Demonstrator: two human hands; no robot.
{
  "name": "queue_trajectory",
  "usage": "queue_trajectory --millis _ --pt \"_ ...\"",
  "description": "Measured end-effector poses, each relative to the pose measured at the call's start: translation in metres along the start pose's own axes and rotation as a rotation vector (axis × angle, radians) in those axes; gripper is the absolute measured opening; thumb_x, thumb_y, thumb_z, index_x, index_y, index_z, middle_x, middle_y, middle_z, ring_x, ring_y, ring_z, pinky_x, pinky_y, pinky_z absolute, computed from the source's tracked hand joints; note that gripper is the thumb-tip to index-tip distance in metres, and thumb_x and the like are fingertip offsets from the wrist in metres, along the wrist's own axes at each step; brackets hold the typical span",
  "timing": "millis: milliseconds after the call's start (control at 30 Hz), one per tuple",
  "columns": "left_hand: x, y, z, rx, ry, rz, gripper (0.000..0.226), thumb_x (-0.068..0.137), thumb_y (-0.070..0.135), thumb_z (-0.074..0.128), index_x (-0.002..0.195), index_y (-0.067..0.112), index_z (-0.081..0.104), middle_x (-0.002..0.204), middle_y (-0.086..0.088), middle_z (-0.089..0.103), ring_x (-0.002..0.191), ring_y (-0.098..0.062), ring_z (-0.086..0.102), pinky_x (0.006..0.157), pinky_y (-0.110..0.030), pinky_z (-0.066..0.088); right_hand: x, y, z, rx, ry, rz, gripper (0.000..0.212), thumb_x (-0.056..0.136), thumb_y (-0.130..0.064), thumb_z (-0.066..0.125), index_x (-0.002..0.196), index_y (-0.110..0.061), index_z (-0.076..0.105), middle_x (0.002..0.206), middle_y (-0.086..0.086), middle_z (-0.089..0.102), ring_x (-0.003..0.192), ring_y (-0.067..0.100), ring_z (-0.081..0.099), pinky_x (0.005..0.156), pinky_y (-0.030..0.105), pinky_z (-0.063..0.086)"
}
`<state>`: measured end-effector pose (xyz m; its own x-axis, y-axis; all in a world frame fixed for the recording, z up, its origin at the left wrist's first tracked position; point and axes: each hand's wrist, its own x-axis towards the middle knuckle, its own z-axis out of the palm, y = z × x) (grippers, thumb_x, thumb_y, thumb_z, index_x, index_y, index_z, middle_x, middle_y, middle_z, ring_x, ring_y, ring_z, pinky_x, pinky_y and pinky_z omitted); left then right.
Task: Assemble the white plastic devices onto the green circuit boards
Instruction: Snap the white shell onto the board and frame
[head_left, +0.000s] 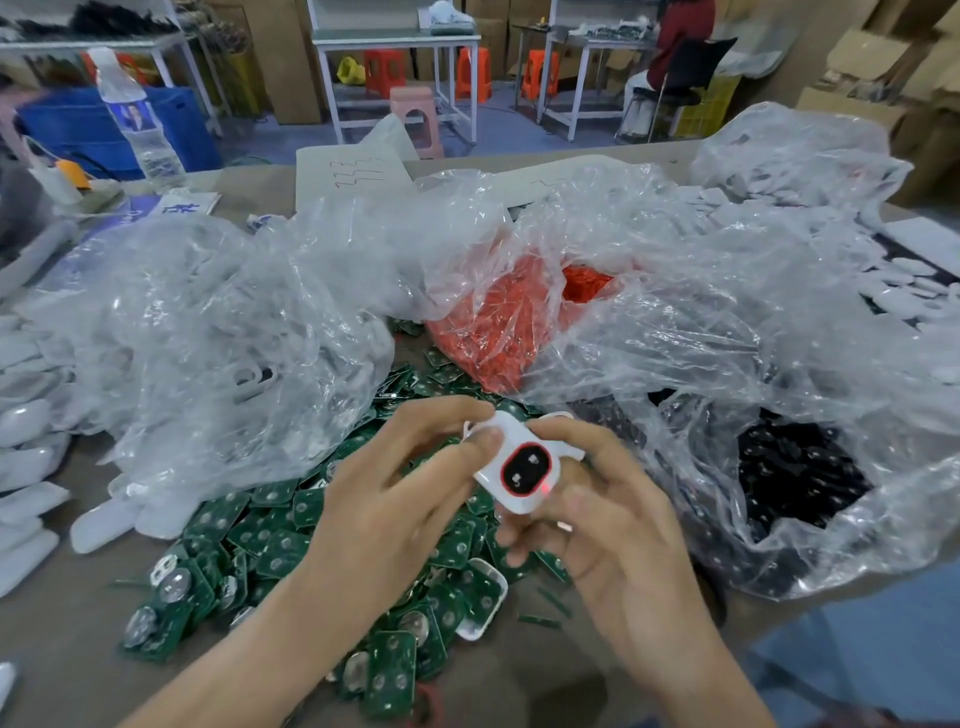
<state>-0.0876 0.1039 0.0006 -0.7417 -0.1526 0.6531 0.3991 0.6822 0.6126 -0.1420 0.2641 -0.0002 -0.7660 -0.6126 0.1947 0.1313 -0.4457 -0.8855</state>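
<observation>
White plastic device (524, 467), glossy and round-cornered, with a red-ringed black oval pad whose marks are too blurred to read, is gripped by the curled fingers of left hand (384, 499) and right hand (613, 530) above heaped green circuit boards (291, 551), near crinkled clear bags (234, 322).

- The bare left forearm (234, 660) and right forearm (691, 670) enter from the bottom edge and angle toward each other.
- The left grip (395, 499) has the back of the hand up and its fingers curled. Thumb and forefinger pinch the upper left edge of a white plastic device (522, 470).
- The right grip (597, 525) curls under and round the device's right side.
</observation>
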Motion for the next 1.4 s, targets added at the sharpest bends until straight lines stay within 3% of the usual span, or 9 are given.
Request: queue_trajectory --millis 67,200,333,400,600,733,1033,1167,1400 --pt "-0.005 -0.002 -0.001 -0.039 -0.036 -0.076 0.024 0.089 0.063 0.054 0.106 0.052 0.066 0.115 0.036 0.06 0.107 0.018 0.054 0.086 0.002 0.038 0.001 0.002 0.005 0.058 0.03 0.108 0.031 0.073 -0.025 0.074 0.103 -0.016 0.069 0.077 0.018 0.067 0.056 0.025 0.062 0.049 0.027 0.05" --pt "-0.004 0.0 0.0 0.055 -0.022 0.055 0.025 0.087 0.006 0.056 0.106 0.02 0.065 0.111 0.006 0.063 0.097 -0.002 0.061 0.079 -0.01 0.047 0.002 0.0 0.003 -0.085 0.076 0.138 0.014 0.078 -0.012 0.064 0.088 -0.018 0.072 0.067 0.017 0.065 0.047 0.019 0.057 0.044 0.021 0.044" --pt "-0.011 0.003 0.002 -0.384 -0.084 -0.442 0.021 0.09 0.027 0.06 0.11 0.027 0.069 0.093 0.004 0.074 0.082 -0.015 0.07 0.073 -0.029 0.057 0.002 -0.001 -0.004 -0.267 0.094 0.146 0.011 0.076 -0.012 0.063 0.085 -0.016 0.069 0.063 0.011 0.065 0.043 0.017 0.055 0.04 0.021 0.041" --pt "-0.01 0.003 0.004 -0.386 -0.158 -0.544 0.01 0.094 0.021 0.063 0.102 0.021 0.069 0.083 -0.002 0.073 0.067 -0.013 0.068 0.065 -0.028 0.056 -0.001 0.002 -0.004 -0.362 0.086 0.151 0.011 0.077 -0.014 0.064 0.087 -0.017 0.067 0.065 0.006 0.066 0.045 0.018 0.056 0.041 0.023 0.043" --pt "-0.011 -0.003 0.006 -0.438 -0.405 -0.645 0.018 0.099 0.013 0.051 0.093 0.007 0.068 0.073 -0.011 0.07 0.053 -0.016 0.059 0.055 -0.026 0.049 -0.009 0.015 -0.004 -0.472 0.18 0.158 0.008 0.073 -0.016 0.063 0.079 -0.021 0.061 0.063 0.014 0.064 0.043 0.019 0.053 0.039 0.025 0.04" --pt "-0.017 -0.002 0.011 -0.358 -0.325 -0.572 0.019 0.098 0.013 0.052 0.087 0.006 0.065 0.054 -0.002 0.06 0.048 -0.011 0.055 0.051 -0.018 0.042 -0.009 0.016 -0.007 -0.475 0.166 0.195 0.008 0.073 -0.017 0.063 0.079 -0.02 0.06 0.064 0.012 0.063 0.044 0.018 0.052 0.04 0.026 0.04" --pt "-0.02 -0.003 -0.019 -0.563 -0.38 -0.726 0.01 0.097 0.004 0.053 0.093 0.002 0.062 0.07 -0.003 0.07 0.056 -0.017 0.065 0.055 -0.025 0.055 -0.001 0.014 0.007 -0.488 -0.061 0.182 0.011 0.081 -0.02 0.066 0.086 -0.012 0.061 0.068 0.003 0.064 0.048 0.012 0.049 0.044 0.018 0.038" --pt "-0.039 -0.005 -0.06 -0.46 -0.183 -0.733 0.009 0.095 0.006 0.058 0.087 0.001 0.058 0.058 -0.002 0.063 0.047 -0.013 0.058 0.049 -0.021 0.047 0.015 0.029 0.048 -0.485 -0.193 0.232 0.007 0.081 -0.025 0.065 0.086 -0.021 0.062 0.074 0.003 0.067 0.053 0.014 0.054 0.046 0.021 0.042" --pt "-0.1 -0.015 -0.146 -0.517 0.263 -0.945 0.015 0.093 -0.001 0.055 0.09 0.006 0.068 0.075 -0.006 0.072 0.059 -0.018 0.066 0.056 -0.023 0.054 0.048 0.08 0.143 -0.591 -0.419 0.222 0.004 0.086 -0.024 0.07 0.082 -0.021 0.069 0.059 -0.005 0.064 0.05 0.006 0.054 0.05 0.016 0.04"
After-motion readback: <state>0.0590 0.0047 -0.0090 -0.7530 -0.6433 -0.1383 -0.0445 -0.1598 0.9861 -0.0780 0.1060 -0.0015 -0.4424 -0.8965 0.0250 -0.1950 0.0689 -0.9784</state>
